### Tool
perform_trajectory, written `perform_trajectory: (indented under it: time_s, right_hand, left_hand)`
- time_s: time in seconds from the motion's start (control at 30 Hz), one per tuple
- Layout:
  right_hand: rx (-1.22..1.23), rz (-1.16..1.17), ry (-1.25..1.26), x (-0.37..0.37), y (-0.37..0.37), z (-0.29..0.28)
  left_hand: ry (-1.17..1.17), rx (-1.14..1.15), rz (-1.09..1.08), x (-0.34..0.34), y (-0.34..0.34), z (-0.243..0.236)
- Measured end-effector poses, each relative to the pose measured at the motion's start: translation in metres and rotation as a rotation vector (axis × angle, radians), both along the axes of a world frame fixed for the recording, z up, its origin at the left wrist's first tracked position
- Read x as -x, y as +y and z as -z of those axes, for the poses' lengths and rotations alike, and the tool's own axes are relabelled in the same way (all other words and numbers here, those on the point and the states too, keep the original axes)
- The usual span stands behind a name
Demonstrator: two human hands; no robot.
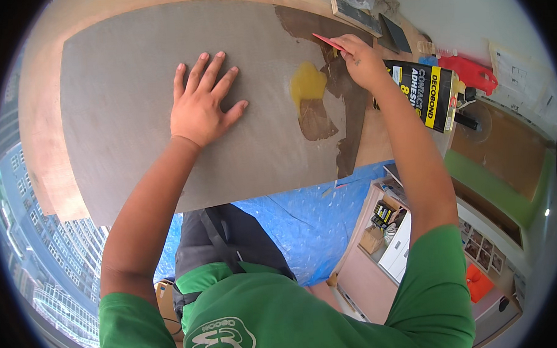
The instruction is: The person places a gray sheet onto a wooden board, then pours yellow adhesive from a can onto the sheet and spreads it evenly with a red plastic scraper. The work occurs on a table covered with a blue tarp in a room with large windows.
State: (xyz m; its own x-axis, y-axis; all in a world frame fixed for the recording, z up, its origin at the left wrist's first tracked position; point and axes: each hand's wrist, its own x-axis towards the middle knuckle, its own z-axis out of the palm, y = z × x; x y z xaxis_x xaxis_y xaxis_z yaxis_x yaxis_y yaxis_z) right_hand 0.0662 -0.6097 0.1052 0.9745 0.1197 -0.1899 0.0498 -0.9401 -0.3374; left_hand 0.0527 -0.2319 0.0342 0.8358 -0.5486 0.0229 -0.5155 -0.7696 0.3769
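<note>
A large grey-brown sheet [128, 99] lies flat in front of me. My left hand [204, 106] rests on it, palm down with fingers spread. In my right hand [363, 60] is a thin red spreader [328, 41], gripped near the sheet's far right part, its edge at the surface. A yellowish puddle of adhesive [308, 82] sits left of and nearer than that hand. Dark brown, wet-looking smears [349, 85] cover the sheet's right end, with a smaller brown patch [317, 120] just below the puddle.
A black and yellow adhesive can [438, 98] lies right of the sheet, beside my right forearm. Behind it are a red plastic container [471, 74] and dark offcuts [395, 34]. Blue plastic sheeting [316, 209] covers the floor. A cabinet [379, 256] stands at lower right.
</note>
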Motion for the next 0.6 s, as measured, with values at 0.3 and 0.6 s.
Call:
perform_trajectory:
  time_s: [0.3,0.6]
  right_hand:
    - [-0.057,-0.043,0.090,0.091,-0.004,-0.004]
    - [-0.071,0.083,0.150,0.199,0.005,-0.005]
  left_hand:
    - [-0.115,-0.077,-0.024,0.004,-0.004,0.008]
    - [-0.196,-0.135,-0.023,0.006,-0.006,0.012]
